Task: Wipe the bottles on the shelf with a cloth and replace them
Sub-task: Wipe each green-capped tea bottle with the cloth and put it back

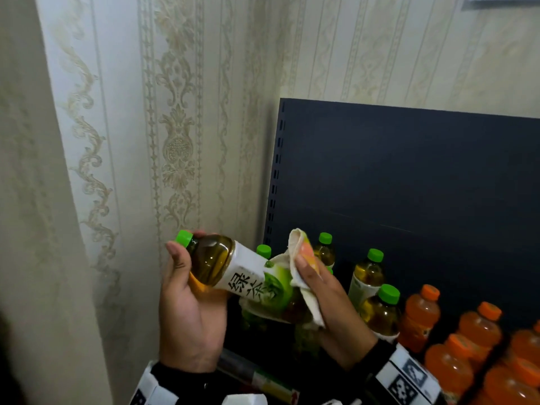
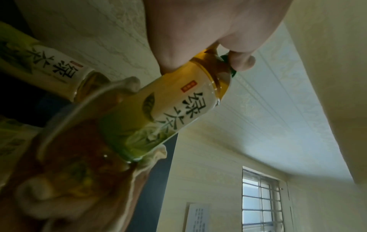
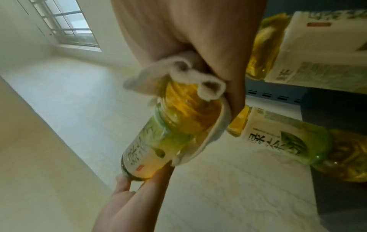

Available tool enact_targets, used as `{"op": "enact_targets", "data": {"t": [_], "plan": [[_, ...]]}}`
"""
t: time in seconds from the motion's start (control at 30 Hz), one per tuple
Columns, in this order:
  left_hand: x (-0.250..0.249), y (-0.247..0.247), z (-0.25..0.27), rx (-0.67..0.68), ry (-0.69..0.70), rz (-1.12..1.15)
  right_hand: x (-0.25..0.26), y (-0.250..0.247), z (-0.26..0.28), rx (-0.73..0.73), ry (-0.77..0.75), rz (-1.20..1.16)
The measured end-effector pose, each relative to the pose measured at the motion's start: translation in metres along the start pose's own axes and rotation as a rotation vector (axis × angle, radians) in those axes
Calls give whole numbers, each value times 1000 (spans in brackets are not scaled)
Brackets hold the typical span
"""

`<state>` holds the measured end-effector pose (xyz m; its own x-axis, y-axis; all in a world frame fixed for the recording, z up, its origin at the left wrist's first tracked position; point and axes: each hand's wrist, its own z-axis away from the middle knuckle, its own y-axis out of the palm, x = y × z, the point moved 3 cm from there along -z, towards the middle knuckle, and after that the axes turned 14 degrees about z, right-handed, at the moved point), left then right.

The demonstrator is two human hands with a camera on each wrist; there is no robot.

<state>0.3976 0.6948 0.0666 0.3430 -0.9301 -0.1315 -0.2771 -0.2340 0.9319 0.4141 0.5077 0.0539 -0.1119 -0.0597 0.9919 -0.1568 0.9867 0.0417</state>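
My left hand (image 1: 187,290) grips a green tea bottle (image 1: 233,273) near its green cap, holding it tilted with the cap up and to the left. The left wrist view shows the same bottle (image 2: 164,109) under my left hand (image 2: 198,39). My right hand (image 1: 324,296) holds a pale cloth (image 1: 304,267) wrapped round the bottle's lower half. From the right wrist, the cloth (image 3: 188,78) is bunched between my right hand (image 3: 208,39) and the bottle (image 3: 168,133). The bottle's base is hidden by the cloth.
Several green tea bottles (image 1: 377,308) stand on the dark shelf (image 1: 409,176) behind my hands. Orange drink bottles (image 1: 473,346) fill the shelf's right side. A wallpapered wall (image 1: 146,127) rises at the left.
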Motion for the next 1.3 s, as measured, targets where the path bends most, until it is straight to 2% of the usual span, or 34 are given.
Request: {"op": "enact_targets", "data": {"t": [0.1, 0.23, 0.4, 0.5, 0.6, 0.67, 0.8, 0.87, 1.0, 1.1, 1.2, 1.3], "plan": [[10, 12, 8, 33, -22, -116, 3, -4, -7, -123, 30, -70], [20, 6, 12, 22, -92, -301, 7, -17, -9, -285, -21, -2], [23, 0, 9, -16, -162, -335, 23, -12, 1, -336, -189, 67], [37, 0, 19, -31, -194, -322, 26, -5, 4, -346, -216, 69], [42, -3, 21, -69, -193, -319, 24, 0, 8, -302, -221, 70], [39, -7, 16, -94, -187, -312, 18, 3, 14, -208, -245, 133], [30, -18, 5, -149, -195, -295, 17, 2, 27, 73, -338, 432], [29, -25, 3, -177, -226, -309, 18, -4, 28, 152, -396, 575], [36, -29, 7, -205, -339, -321, 20, -13, 27, 106, -465, 668], [37, -32, 6, -213, -359, -302, 21, -15, 28, 69, -489, 700], [36, -35, 5, -205, -373, -296, 20, -14, 29, 95, -463, 650], [34, -35, 5, -173, -364, -314, 20, -9, 31, 199, -398, 555]]}}
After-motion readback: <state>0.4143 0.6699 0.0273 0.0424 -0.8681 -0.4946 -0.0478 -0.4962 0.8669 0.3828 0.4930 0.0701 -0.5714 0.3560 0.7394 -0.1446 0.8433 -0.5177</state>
